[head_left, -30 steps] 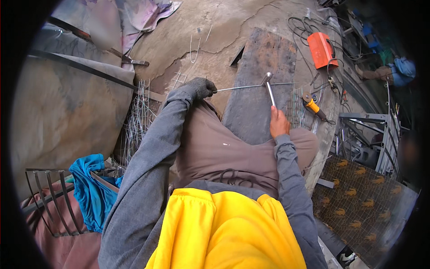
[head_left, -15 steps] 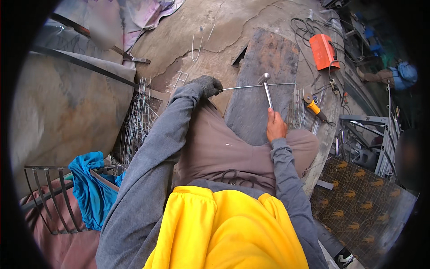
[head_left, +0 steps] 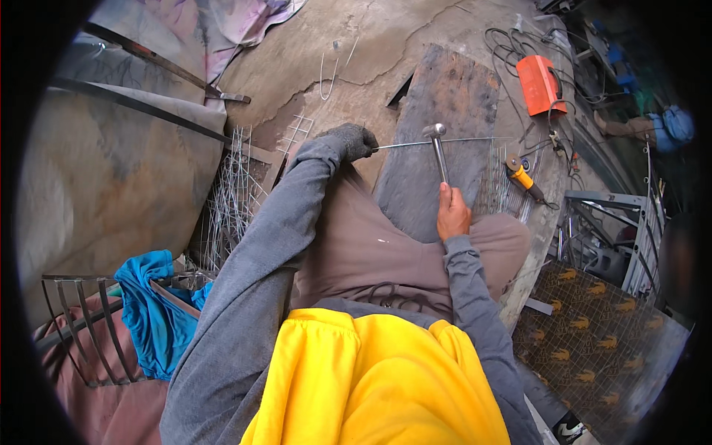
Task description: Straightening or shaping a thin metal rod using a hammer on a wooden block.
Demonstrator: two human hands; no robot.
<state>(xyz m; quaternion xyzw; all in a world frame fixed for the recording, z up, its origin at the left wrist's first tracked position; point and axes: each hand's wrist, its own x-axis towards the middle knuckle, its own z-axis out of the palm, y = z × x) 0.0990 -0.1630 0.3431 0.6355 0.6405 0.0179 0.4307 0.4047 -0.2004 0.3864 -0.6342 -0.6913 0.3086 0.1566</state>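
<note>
My left hand (head_left: 351, 142), in a dark grey glove, is closed on the left end of a thin metal rod (head_left: 478, 139). The rod runs level to the right across a dark, worn wooden board (head_left: 454, 81). My bare right hand (head_left: 453, 213) grips the handle of a metal hammer (head_left: 439, 154). The hammer's head is over the middle of the rod; whether it touches the rod, I cannot tell. Several thin rods (head_left: 493, 185) lie beside the board, just right of my right hand.
A yellow angle grinder (head_left: 523, 179) and an orange machine (head_left: 540, 85) with tangled cables lie at the right. A bent wire (head_left: 324, 87) rests on the ground ahead. Loose wire pieces (head_left: 226, 211) are heaped at left, near a blue cloth (head_left: 153, 315). Another person's legs (head_left: 630, 127) show far right.
My right hand and the hammer have shifted slightly left, and the hammer's head sits a little lower in the view. My left hand keeps its hold on the rod.
</note>
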